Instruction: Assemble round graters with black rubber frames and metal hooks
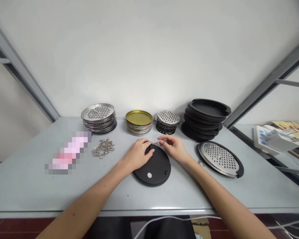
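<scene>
A black round plate (153, 167) with a white round spot and a small dark knob lies on the table in front of me. My left hand (140, 152) is closed on its far left edge, thumb across the top. At the far edge, my right hand (173, 146) pinches a small shiny metal hook (158, 142), mostly covered by the fingers. A pile of similar wire hooks (103, 147) lies to the left. Right of my right forearm rests a perforated metal grater disc (220, 158) in a black holder, with a small metal piece (200, 163) beside it.
Along the wall stand stacks of large grater discs (98, 113), gold-topped tins or lids (139, 118), small spiked grater discs (168, 118) and black holders (205, 113). A blurred pink item (69, 151) is at left. Grey metal posts (266, 83) flank the table (72, 192).
</scene>
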`<action>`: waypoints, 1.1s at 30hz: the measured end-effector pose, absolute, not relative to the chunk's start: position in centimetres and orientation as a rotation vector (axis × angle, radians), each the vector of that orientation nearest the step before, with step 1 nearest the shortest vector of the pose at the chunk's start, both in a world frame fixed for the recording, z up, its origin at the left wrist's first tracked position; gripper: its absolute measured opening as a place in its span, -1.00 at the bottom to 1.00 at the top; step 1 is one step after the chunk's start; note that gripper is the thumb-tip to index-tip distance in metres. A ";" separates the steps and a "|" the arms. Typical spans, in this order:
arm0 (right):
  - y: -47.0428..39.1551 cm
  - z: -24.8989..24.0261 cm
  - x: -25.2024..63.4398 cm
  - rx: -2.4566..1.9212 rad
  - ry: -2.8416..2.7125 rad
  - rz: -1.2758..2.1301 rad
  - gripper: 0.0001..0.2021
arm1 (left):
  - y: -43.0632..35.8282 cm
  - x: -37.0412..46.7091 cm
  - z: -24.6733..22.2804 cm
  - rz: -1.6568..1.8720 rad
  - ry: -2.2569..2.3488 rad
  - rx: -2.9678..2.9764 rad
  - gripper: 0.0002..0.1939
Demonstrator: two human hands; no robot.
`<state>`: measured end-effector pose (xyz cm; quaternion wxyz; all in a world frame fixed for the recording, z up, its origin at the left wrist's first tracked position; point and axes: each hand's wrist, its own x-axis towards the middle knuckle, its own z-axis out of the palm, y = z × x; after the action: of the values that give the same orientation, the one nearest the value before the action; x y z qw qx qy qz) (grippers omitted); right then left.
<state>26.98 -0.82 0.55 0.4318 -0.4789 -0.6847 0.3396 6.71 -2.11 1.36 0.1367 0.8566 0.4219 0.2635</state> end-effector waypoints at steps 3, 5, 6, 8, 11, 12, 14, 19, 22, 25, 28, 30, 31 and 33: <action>-0.8 0.8 27.1 -1.159 -1.642 0.935 -0.69 | -2.1 6.7 1.4 0.755 1.229 2.480 -0.68; -0.8 1.0 27.2 -1.168 -1.620 0.969 -0.68 | -2.2 6.7 1.4 0.748 1.245 2.478 -0.68; -0.8 1.0 27.3 -1.171 -1.610 0.989 -0.67 | -2.2 6.7 1.4 0.745 1.251 2.478 -0.68; -0.8 1.0 27.4 -1.166 -1.580 1.037 -0.66 | -2.2 6.7 1.4 0.741 1.254 2.478 -0.68; -0.8 1.2 27.4 -1.144 -1.512 1.118 -0.65 | -2.2 6.7 1.4 0.746 1.244 2.475 -0.64; -0.8 1.2 27.4 -1.140 -1.490 1.143 -0.65 | -2.2 6.7 1.4 0.750 1.239 2.473 -0.63; -0.8 1.4 27.3 -1.137 -1.452 1.189 -0.64 | -2.2 6.6 1.4 0.758 1.224 2.469 -0.61; -1.0 1.6 27.3 -1.120 -1.429 1.252 -0.61 | -2.3 6.6 1.5 0.759 1.202 2.469 -0.63; -1.0 1.5 27.3 -1.106 -1.491 1.214 -0.55 | -2.2 6.6 1.5 0.758 1.204 2.470 -0.64; -0.9 1.2 27.3 -1.135 -1.552 1.101 -0.57 | -2.2 6.6 1.5 0.753 1.205 2.472 -0.64; -0.8 0.9 27.3 -1.189 -1.600 0.969 -0.61 | -2.2 6.6 1.5 0.748 1.204 2.476 -0.65; -0.8 0.8 27.2 -1.214 -1.622 0.890 -0.63 | -2.2 6.6 1.5 0.753 1.203 2.474 -0.65; -0.9 0.9 27.1 -1.221 -1.630 0.858 -0.65 | -2.2 6.6 1.4 0.756 1.203 2.472 -0.65; -1.0 1.0 27.0 -1.227 -1.652 0.814 -0.68 | -2.2 6.6 1.4 0.757 1.206 2.471 -0.65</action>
<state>27.05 -1.02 1.01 0.4476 -0.4958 -0.6676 0.3289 6.59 -2.16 1.43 0.1442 0.8574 0.4185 0.2625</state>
